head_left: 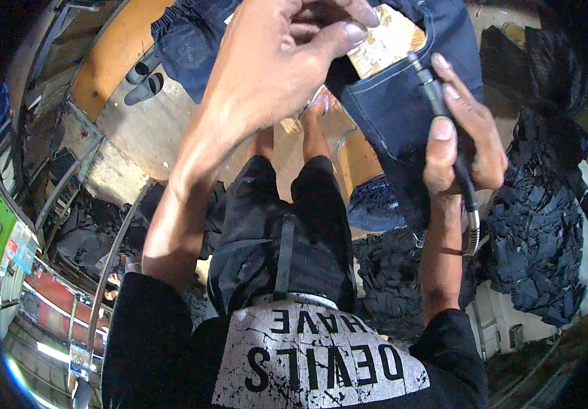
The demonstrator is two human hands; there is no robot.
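My right hand (pixel 468 136) is wrapped round a slim pen-shaped handpiece (pixel 432 88) with a metal tip and a black cable running down past the wrist. Its tip points up at dark blue denim trousers (pixel 389 116) with pale stitching. At the pocket opening lies a flat, shiny pale-gold piece (pixel 391 42), right beside the tip. My left hand (pixel 287 48) is over the denim to the left, thumb and forefinger closed near the gold piece's upper left edge. Whatever lies between those fingertips is too small to make out.
Another dark denim garment (pixel 188 51) lies at the upper left, near a pair of dark slippers (pixel 145 83) on the floor. Large heaps of black cloth (pixel 536 225) rise on the right. A curved metal rail (pixel 113 252) runs along the left, and folded denim (pixel 374 204) lies below the work.
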